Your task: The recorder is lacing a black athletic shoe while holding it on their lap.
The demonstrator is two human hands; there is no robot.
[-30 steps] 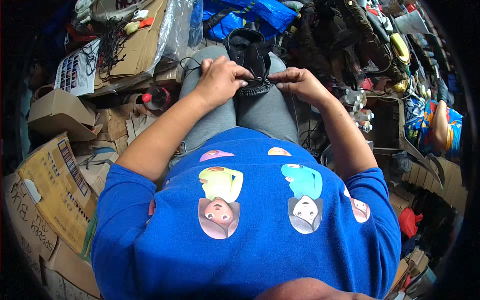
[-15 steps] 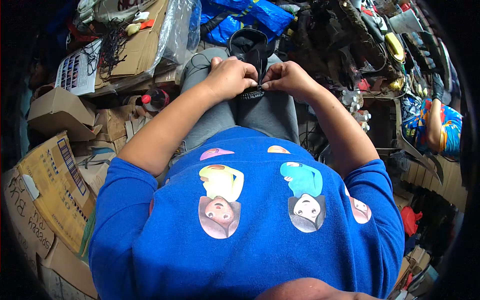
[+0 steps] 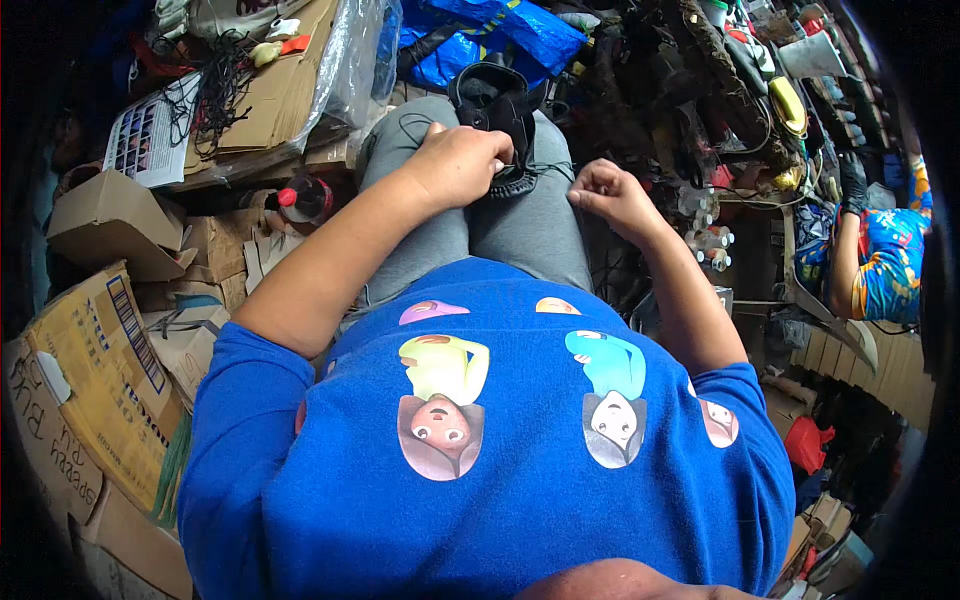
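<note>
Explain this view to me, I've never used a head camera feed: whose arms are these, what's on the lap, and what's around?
The wide fisheye camera sits on the person's head, looking down over a blue printed shirt. Both bare forearms are theirs. The left hand presses on a black shoe lying on the grey-trousered lap. The right hand is closed beside it, seemingly pinching a thin dark thread, too fine to be sure. Cardboard boxes lie left; another person's arm in a patterned sleeve shows at right.

I see cluttered floor: brown cardboard boxes (image 3: 95, 370) at left, crumpled blue plastic bag (image 3: 500, 35) ahead, clear plastic sheet (image 3: 350, 60), even daylight.
</note>
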